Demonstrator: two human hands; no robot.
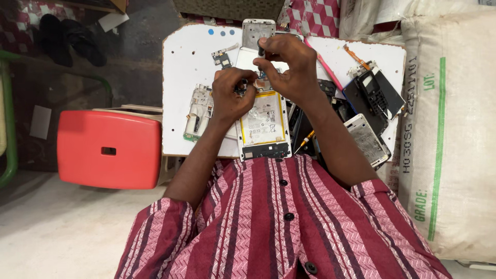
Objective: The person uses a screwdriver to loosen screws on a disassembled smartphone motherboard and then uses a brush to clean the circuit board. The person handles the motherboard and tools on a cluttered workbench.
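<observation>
An opened phone [263, 126] with its back off lies on a white board [186, 57]; a yellow-edged battery fills its middle. My left hand [231, 93] rests on the phone's upper left part, fingers curled around a small dark piece. My right hand [287, 64] is above the phone's top end, pinching a thin dark screwdriver handle upright between thumb and fingers. The tool's tip is hidden by my fingers.
Around the phone lie a white phone frame [257, 30], a green circuit board in a frame [198, 111], small board parts [223, 57], dark phone bodies [374, 93] and a pink tool [325, 64]. A red stool [108, 150] stands left; a large white sack [449, 129] right.
</observation>
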